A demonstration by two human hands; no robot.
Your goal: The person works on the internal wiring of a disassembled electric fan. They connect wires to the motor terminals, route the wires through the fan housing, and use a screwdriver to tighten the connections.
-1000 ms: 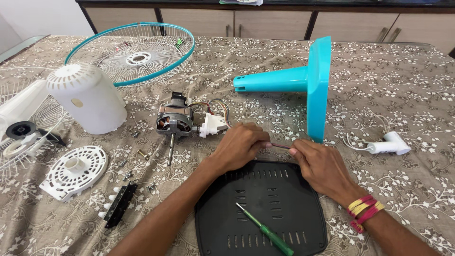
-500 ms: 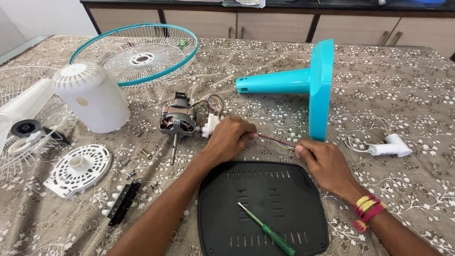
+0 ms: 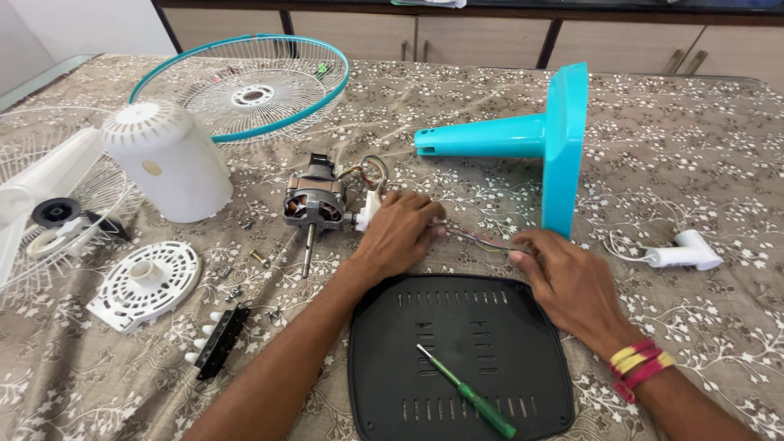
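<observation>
Fan teardown, wiring step: left hand [image 3: 400, 233] pinched the white connector [image 3: 367, 211] beside the motor [image 3: 316, 202]; right hand [image 3: 572, 282] gripped the wires [image 3: 478, 239] stretched between, just beyond the black plate [image 3: 457, 359]. Judged next: a steady pull to separate the leads.

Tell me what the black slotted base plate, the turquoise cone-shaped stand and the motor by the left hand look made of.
Black slotted base plate: apparently moulded plastic, matt, with clean vent slots. Turquoise cone-shaped stand: glossy plastic by its even colour and soft sheen. Motor: bare metal with coppery windings showing and a steel-looking shaft; the left hand touches its white connector.
</observation>
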